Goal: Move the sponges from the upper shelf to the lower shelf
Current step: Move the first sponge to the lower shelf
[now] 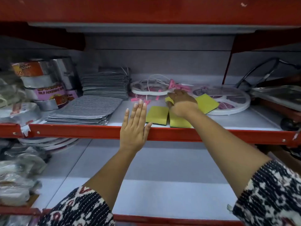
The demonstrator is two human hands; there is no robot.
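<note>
Several yellow sponges with dark undersides lie on the upper shelf (244, 118). One sponge (157, 115) rests near the red front rail, a second (179, 122) is beside it, partly under my right wrist, and a third (206, 102) leans on a white round rack. My right hand (180, 102) reaches in over them, its fingers and thumb closed around the edge of a further sponge (168, 99) that is mostly hidden. My left hand (134, 128) is flat and open over the front rail, its thumb next to the nearest sponge. The lower shelf (162, 176) lies below.
Stacks of grey cloths (86, 110) and tape rolls (40, 82) fill the upper shelf's left. White round racks with pink clips (231, 101) sit behind the sponges, with a metal tray (276, 97) at the right. Plastic-wrapped goods (19, 173) crowd the lower shelf's left.
</note>
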